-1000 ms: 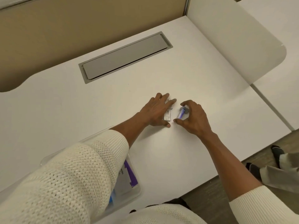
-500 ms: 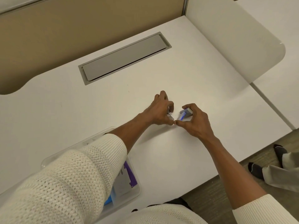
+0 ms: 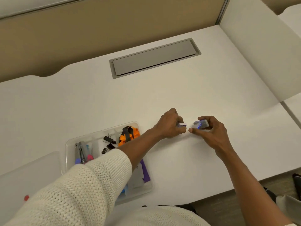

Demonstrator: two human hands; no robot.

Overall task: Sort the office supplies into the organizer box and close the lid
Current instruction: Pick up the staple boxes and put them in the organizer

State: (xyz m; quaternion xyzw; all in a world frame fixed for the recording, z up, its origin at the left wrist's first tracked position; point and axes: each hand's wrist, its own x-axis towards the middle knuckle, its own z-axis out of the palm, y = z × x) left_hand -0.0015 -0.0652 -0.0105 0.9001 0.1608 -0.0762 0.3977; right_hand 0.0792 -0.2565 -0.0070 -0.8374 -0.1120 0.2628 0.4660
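White counter (image 3: 187, 160) carries everything. Your left hand (image 3: 169, 124) has its fingers clamped on a small box (image 3: 182, 124), your right hand (image 3: 211, 132) on another box (image 3: 201, 124), both lifted for carrying to the open organizer box (image 3: 69, 144) near you, its lid (image 3: 29, 173) beside it.

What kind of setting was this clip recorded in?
Most likely an office workstation: a white desk with a grey cable-access hatch set into it, a tan partition panel behind, and a clear organizer box holding binder clips.
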